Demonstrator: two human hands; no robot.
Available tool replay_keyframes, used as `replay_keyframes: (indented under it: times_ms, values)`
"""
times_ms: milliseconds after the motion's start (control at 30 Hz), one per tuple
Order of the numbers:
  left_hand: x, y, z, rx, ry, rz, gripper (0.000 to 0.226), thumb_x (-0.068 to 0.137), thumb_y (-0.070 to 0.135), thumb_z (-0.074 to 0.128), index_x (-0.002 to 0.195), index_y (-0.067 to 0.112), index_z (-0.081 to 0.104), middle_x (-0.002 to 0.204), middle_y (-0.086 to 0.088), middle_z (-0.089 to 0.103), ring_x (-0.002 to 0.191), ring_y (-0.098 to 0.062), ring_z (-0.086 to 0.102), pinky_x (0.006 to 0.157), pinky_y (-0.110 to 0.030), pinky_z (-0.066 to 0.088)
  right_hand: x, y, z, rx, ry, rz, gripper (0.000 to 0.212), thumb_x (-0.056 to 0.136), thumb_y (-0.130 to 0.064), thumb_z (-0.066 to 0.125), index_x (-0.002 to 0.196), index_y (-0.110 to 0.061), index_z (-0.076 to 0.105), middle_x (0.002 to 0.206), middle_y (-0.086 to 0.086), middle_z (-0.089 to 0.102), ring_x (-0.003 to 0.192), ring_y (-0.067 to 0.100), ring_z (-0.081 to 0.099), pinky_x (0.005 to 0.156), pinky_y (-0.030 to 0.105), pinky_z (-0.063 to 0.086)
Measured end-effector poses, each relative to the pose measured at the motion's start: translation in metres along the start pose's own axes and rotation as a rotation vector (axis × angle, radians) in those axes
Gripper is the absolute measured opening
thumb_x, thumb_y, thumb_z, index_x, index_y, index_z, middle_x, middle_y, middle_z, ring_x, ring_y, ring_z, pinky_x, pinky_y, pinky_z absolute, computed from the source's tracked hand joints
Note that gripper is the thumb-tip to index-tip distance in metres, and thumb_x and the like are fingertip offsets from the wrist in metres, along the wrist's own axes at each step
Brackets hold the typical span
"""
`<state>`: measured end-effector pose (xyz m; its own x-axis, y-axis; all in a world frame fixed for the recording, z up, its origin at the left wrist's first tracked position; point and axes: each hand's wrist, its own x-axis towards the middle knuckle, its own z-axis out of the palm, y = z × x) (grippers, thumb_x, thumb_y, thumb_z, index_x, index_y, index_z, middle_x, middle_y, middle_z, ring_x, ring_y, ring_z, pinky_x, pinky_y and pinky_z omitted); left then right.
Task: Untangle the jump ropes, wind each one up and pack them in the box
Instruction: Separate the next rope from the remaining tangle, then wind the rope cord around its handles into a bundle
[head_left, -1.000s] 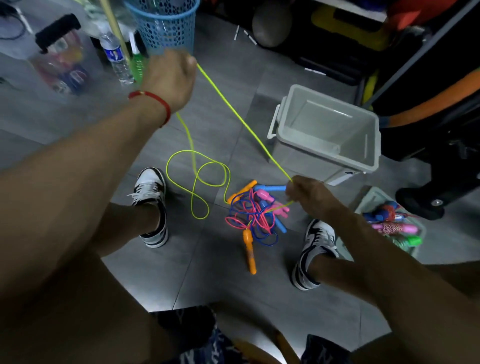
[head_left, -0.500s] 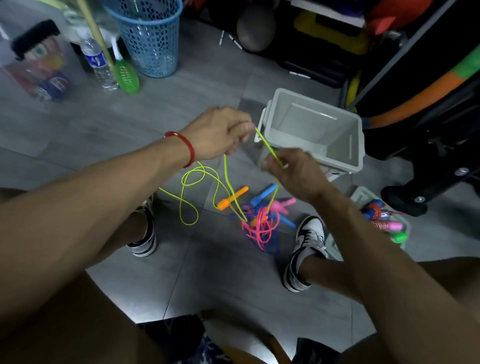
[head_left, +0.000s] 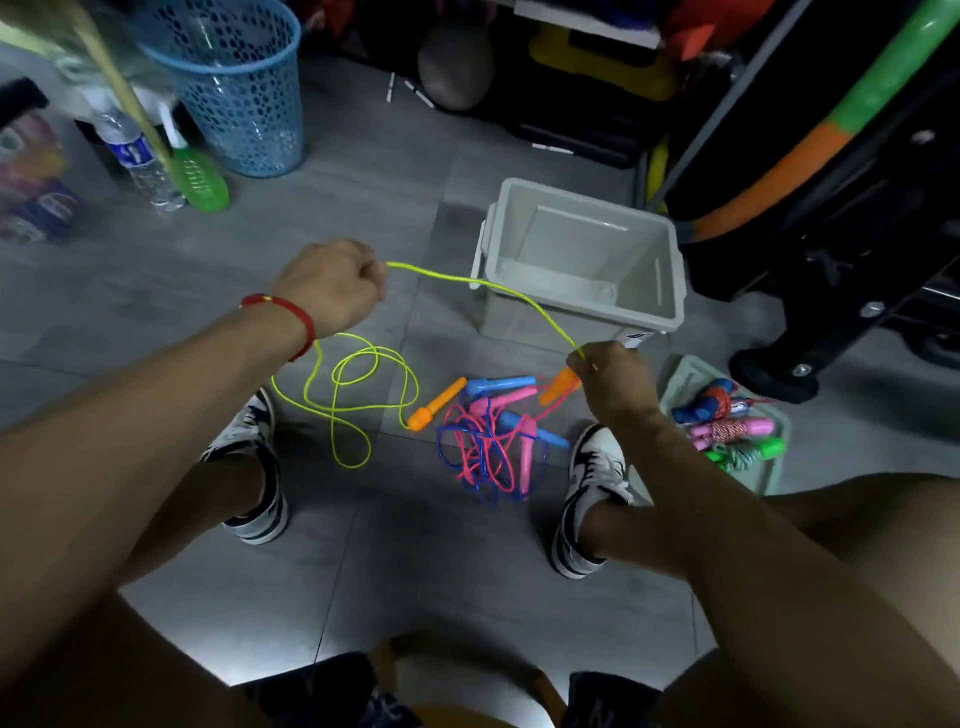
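Note:
A yellow jump rope (head_left: 483, 285) stretches between my two hands above the grey floor. My left hand (head_left: 332, 288) grips it in a fist, and loose yellow loops (head_left: 363, 384) trail on the floor to an orange handle (head_left: 436, 404). My right hand (head_left: 610, 382) pinches the rope's other end and holds the second orange handle (head_left: 558, 387). Between my shoes lies a tangle of pink and blue ropes (head_left: 491, 447) with their handles. The empty grey box (head_left: 582, 260) stands just behind, open.
A shallow tray (head_left: 769, 473) with wound ropes sits by my right shoe. At the back left stand a blue mesh basket (head_left: 234, 88), a water bottle (head_left: 137, 161) and a green bottle (head_left: 200, 179). Black equipment and a foam-padded bar (head_left: 810, 150) fill the back right.
My hands were close together over the tangle and have pulled apart, drawing the yellow rope taut. The right hand dropped toward the floor and now has the orange handle.

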<state>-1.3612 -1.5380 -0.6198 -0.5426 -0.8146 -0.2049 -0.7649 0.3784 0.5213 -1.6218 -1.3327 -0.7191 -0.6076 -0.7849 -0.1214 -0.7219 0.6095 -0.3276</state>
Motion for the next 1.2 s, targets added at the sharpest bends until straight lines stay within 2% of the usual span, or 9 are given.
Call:
replay_keyframes:
  times_ms: [233,400,600,700,833,900,967,1067,1200]
  values:
    - [0.013,-0.017,-0.002,0.158,0.012,0.040,0.030,0.077,0.037,0.041,0.087,0.022,0.066,0.107,-0.019,0.070,0.102,-0.040,0.064,0.093,-0.046,0.052,0.007,0.019,-0.027,0.314,0.135,0.120,0.023,0.100,-0.014,0.052,0.097,-0.007,0.074,0.102,0.013,0.072,0.099,0.032,0.065,0.082,0.029,0.042]
    - [0.026,-0.034,-0.014,0.216,0.146,0.006,0.027,0.085,0.038,0.043,0.092,0.024,0.065,0.106,-0.017,0.069,0.100,-0.042,0.064,0.090,-0.049,0.053,0.006,0.013,-0.037,0.639,-0.053,0.070,0.026,0.101,-0.013,0.057,0.077,-0.014,0.065,0.055,-0.002,0.063,0.056,0.024,0.062,0.063,0.042,0.049]
    - [0.046,-0.087,-0.064,0.576,0.435,0.073,0.006,0.085,0.010,0.054,0.085,0.010,0.060,0.075,-0.022,0.053,0.077,-0.044,0.055,0.077,-0.049,0.048,0.005,-0.052,-0.020,0.951,-0.379,-0.012,0.020,0.103,-0.016,0.054,0.091,-0.009,0.069,0.064,0.013,0.059,0.060,0.028,0.060,0.065,0.037,0.052]
    - [0.043,-0.101,-0.064,0.671,0.485,0.035,0.029,0.085,0.013,0.045,0.109,0.001,0.056,0.100,-0.040,0.052,0.096,-0.053,0.050,0.081,-0.058,0.043,0.012,-0.099,0.004,1.213,-0.487,0.010,0.021,0.105,-0.013,0.047,0.096,-0.003,0.064,0.071,0.009,0.060,0.061,0.023,0.061,0.064,0.040,0.056]
    - [0.010,-0.064,0.002,0.321,-0.019,-0.131,0.049,0.097,0.039,0.056,0.133,0.006,0.054,0.135,-0.025,0.050,0.126,-0.040,0.046,0.103,-0.043,0.038,0.030,-0.159,0.039,1.436,-0.534,0.170,0.020,0.105,-0.011,0.046,0.099,0.001,0.061,0.080,0.016,0.063,0.067,0.026,0.065,0.061,0.041,0.061]
    - [-0.005,-0.047,0.041,-0.070,-0.415,-0.250,0.050,0.098,0.054,0.050,0.121,0.011,0.062,0.119,-0.012,0.064,0.109,-0.029,0.059,0.097,-0.037,0.046,0.040,-0.181,0.059,1.479,-0.560,0.230,0.021,0.106,-0.012,0.047,0.100,0.003,0.061,0.081,0.017,0.064,0.071,0.028,0.066,0.066,0.044,0.062]
    - [-0.019,-0.045,0.074,-0.461,-0.554,-0.383,0.026,0.103,0.036,0.051,0.103,0.012,0.060,0.092,-0.010,0.066,0.078,-0.023,0.065,0.073,-0.034,0.054,0.049,-0.196,0.081,1.519,-0.600,0.299,0.025,0.106,-0.015,0.046,0.097,0.002,0.061,0.082,0.019,0.063,0.074,0.031,0.066,0.072,0.048,0.060]
    - [-0.025,-0.061,0.093,-0.706,-0.438,-0.561,0.021,0.104,0.012,0.044,0.084,0.017,0.046,0.064,-0.004,0.044,0.043,-0.014,0.044,0.043,-0.024,0.038,0.058,-0.197,0.122,1.307,-0.650,0.350,0.041,0.108,-0.035,0.041,0.096,-0.004,0.065,0.096,0.022,0.067,0.087,0.036,0.067,0.077,0.046,0.058]
    - [-0.008,-0.075,0.085,-0.762,-0.166,-0.710,0.016,0.102,0.026,0.053,0.090,0.016,0.047,0.067,-0.006,0.042,0.043,-0.014,0.037,0.038,-0.018,0.034,0.061,-0.143,0.185,0.160,-0.593,-0.035,0.035,0.103,-0.026,0.046,0.120,-0.003,0.065,0.129,0.022,0.060,0.124,0.038,0.055,0.100,0.043,0.043]
